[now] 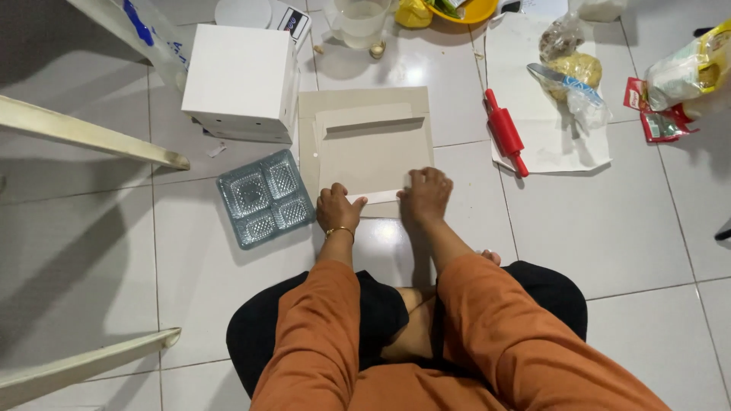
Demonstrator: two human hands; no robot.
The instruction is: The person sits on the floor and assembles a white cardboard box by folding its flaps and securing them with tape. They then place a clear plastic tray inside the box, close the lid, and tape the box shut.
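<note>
A flat grey cardboard sheet (365,144), partly folded with flaps, lies on the white tiled floor in front of me. My left hand (336,207) presses on its near edge with curled fingers, a gold bangle on the wrist. My right hand (425,194) presses the same near edge a little to the right, fingers bent down on a white strip of the board. Both arms wear orange sleeves.
A clear plastic tray (265,196) with four compartments lies left of the sheet. Behind it stands a white box (242,80). A red rolling pin (505,131) rests on white paper (548,144) at right, with bagged food (571,72), a measuring jug (359,21) and a scale (293,19) farther back.
</note>
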